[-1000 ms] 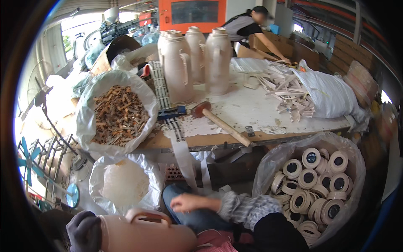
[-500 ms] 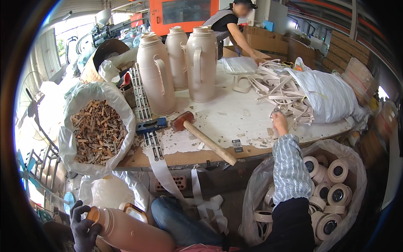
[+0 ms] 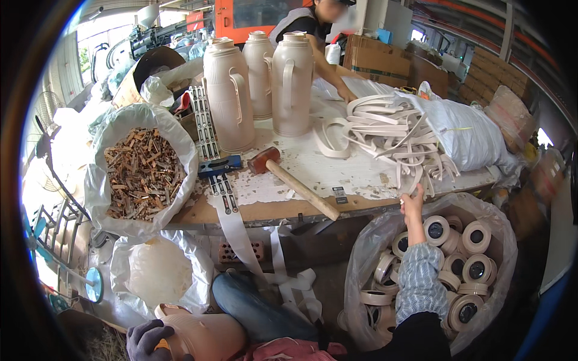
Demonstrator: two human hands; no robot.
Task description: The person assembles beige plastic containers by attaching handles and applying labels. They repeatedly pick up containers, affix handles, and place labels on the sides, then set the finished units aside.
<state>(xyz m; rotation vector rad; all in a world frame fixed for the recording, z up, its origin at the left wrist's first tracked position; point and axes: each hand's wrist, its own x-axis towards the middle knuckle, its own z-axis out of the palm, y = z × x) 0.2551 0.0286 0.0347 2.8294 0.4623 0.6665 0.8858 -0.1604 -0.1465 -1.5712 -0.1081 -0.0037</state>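
In a grey glove, my left hand (image 3: 147,340) grips the mouth end of a pinkish-beige flask body (image 3: 208,334) lying across my lap. This flask's handle is partly in view near the glove. My bare right hand (image 3: 413,204) is at the table's front edge, above a bag of round parts. Its fingers are closed at the end of a cream plastic handle strip (image 3: 415,180) at the near edge of a loose pile of such handles (image 3: 391,126). The fingertips partly hide the grip.
Three upright flasks (image 3: 229,99) stand on the worn table (image 3: 301,171), behind a mallet (image 3: 295,183) and a blue tool (image 3: 220,165). A bag of brownish scraps (image 3: 144,174) is at left. Round cream parts (image 3: 477,266) fill a clear bag at right. A co-worker's arm (image 3: 331,78) reaches across the back.
My right hand has drawn back toward me from the pile to the table edge. My left hand and the flask have moved right and lower. The co-worker has shifted left.
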